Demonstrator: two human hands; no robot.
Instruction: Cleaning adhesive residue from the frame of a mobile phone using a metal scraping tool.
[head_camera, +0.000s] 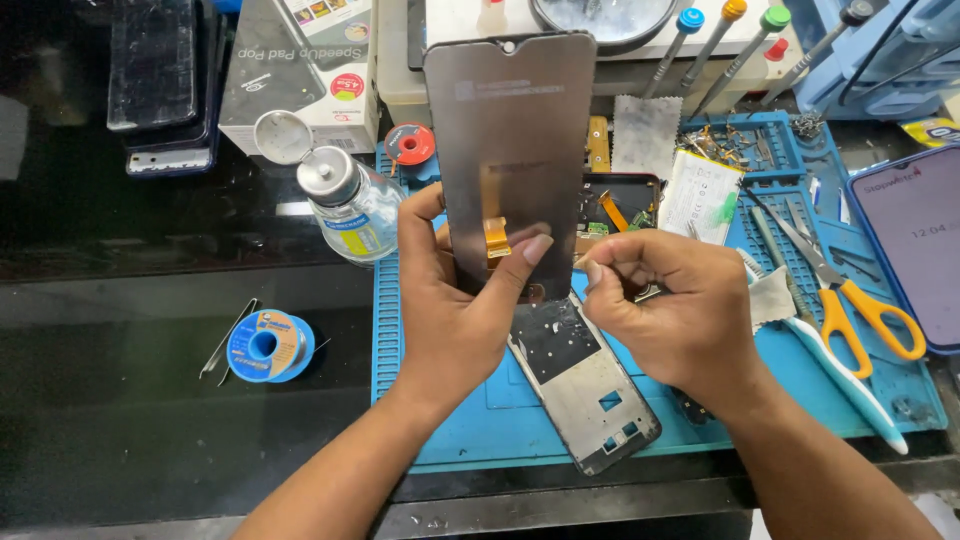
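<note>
– Where is the screen (508, 150)?
– Upright, long axis vertical, above the blue mat (440, 400). The left hand (450, 300) is closed on its lower edge, thumb across the orange flex (497, 238).
– And the right hand (670, 300)?
– Just right of that edge, fingertips pinched; on what, I cannot tell.
– Anything in the way?
– The frame (585, 385) lies flat beneath; scissors (850, 295) and a bottle (350, 205) lie off to the sides.

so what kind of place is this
Most likely a phone repair bench. The left hand holds up a detached phone screen panel over a bare phone frame on a blue repair mat, with precision screwdrivers standing behind.
</note>
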